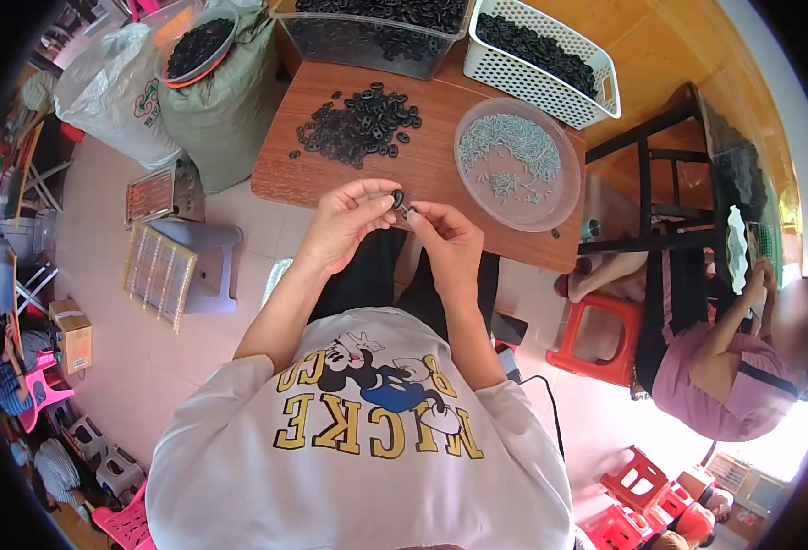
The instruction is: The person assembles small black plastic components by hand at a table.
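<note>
Just past the near edge of the brown table, my two hands meet in front of my body. My left hand [349, 225] pinches a small black oval plastic piece [397, 198] between thumb and forefinger. Close beside it, the fingers of my right hand [448, 246] are closed on a thin silvery metal pin [406, 212], mostly covered by the fingertips. Whether the pin sits inside the black piece is too small to tell. Beyond my hands lies a loose pile of similar black pieces [372, 119]. To the right, a round clear tray [516, 218] holds many small silvery pins [511, 147].
At the table's [280, 165] back stand a clear bin [367, 46] and a white perforated basket [532, 87], both full of black pieces. Large sacks [216, 137] stand to the left. A person in a purple shirt [715, 394] sits at right beside a red stool [596, 357].
</note>
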The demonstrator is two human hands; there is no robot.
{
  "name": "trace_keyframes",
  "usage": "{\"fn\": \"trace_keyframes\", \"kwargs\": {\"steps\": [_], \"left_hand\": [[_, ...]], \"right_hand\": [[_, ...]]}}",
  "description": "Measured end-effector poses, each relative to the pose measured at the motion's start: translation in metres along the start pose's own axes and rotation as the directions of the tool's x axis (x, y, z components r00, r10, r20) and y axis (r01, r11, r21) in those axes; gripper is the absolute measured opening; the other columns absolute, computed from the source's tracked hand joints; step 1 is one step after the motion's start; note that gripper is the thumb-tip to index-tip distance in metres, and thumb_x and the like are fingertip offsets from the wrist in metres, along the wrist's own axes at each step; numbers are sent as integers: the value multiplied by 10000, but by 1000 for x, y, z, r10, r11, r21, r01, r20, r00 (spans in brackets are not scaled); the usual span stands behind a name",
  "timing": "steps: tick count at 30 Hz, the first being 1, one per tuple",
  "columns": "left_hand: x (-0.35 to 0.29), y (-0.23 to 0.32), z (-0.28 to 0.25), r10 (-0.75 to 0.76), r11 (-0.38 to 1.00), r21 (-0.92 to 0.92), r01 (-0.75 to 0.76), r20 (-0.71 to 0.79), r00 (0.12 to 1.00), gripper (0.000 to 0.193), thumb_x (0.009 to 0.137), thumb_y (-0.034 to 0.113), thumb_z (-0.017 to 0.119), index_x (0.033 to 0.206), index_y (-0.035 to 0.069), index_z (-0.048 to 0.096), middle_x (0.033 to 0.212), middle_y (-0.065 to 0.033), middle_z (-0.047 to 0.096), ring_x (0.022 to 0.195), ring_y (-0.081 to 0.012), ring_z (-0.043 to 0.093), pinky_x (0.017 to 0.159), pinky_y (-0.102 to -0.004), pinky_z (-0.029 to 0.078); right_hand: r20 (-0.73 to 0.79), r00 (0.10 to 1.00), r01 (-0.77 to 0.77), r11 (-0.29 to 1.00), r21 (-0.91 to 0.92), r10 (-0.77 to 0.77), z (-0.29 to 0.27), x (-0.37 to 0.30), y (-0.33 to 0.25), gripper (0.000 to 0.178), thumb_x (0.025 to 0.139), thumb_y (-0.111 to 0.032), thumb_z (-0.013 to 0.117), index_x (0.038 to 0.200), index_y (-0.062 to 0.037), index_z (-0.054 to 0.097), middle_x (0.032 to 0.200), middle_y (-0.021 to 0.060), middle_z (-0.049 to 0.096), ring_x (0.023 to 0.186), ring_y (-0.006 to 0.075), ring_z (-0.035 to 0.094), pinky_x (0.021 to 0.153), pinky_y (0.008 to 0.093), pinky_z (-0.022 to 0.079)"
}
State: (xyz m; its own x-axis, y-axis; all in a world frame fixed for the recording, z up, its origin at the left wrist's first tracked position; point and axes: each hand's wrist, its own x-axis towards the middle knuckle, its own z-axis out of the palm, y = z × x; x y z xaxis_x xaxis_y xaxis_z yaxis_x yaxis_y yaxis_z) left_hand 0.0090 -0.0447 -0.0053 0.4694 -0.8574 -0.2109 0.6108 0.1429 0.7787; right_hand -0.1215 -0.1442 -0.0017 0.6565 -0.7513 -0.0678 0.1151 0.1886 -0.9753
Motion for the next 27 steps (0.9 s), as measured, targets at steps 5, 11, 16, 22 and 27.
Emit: {"fn": "trace_keyframes", "kwargs": {"steps": [5, 11, 16, 22, 27], "left_hand": [[-4, 3, 3, 44, 993, 112, -41, -17, 999, 232, 870, 54, 607, 1088, -22, 624, 909, -54, 644, 776, -92, 599, 708, -220, 495], [-5, -2, 4, 120, 963, 246, -111, -20, 993, 212, 867, 44, 605, 1064, -21, 646, 891, -51, 648, 760, -86, 584, 728, -223, 484], [-5, -2, 4, 113, 980, 176, -97, -82, 990, 203, 856, 36, 614, 1049, -18, 651, 862, -50, 650, 738, -84, 582, 709, -222, 483], [-6, -4, 5, 136, 967, 224, -118, -69, 988, 198, 854, 52, 631, 1043, -2, 658, 832, -36, 654, 720, -78, 586, 681, -208, 476], [-7, -5, 10, 175, 936, 319, -147, -63, 983, 212, 852, 29, 621, 1058, 2, 662, 861, -34, 615, 759, -84, 572, 706, -216, 468]], "right_hand": [[-6, 1000, 11, 992, -126, -12, 0, 0, -2, 154, 824, -11, 641, 969, 36, 663, 821, 24, 659, 719, 54, 584, 688, 184, 471], [-3, 1000, -19, 997, -74, 19, 3, -3, -2, 149, 824, -21, 648, 957, 45, 663, 837, 32, 664, 720, 55, 585, 679, 183, 465], [-32, 999, -24, 995, -101, 21, 3, -4, 0, 146, 821, -13, 651, 957, 41, 663, 828, 23, 659, 720, 50, 579, 678, 178, 462], [-27, 999, -25, 995, -93, 23, 5, -5, -1, 139, 821, -12, 651, 952, 34, 666, 814, 16, 651, 718, 48, 572, 668, 175, 458], [-28, 999, -24, 997, -68, 22, 6, -5, 5, 166, 820, -6, 649, 982, 31, 657, 825, 26, 652, 726, 53, 577, 665, 180, 462]]}}
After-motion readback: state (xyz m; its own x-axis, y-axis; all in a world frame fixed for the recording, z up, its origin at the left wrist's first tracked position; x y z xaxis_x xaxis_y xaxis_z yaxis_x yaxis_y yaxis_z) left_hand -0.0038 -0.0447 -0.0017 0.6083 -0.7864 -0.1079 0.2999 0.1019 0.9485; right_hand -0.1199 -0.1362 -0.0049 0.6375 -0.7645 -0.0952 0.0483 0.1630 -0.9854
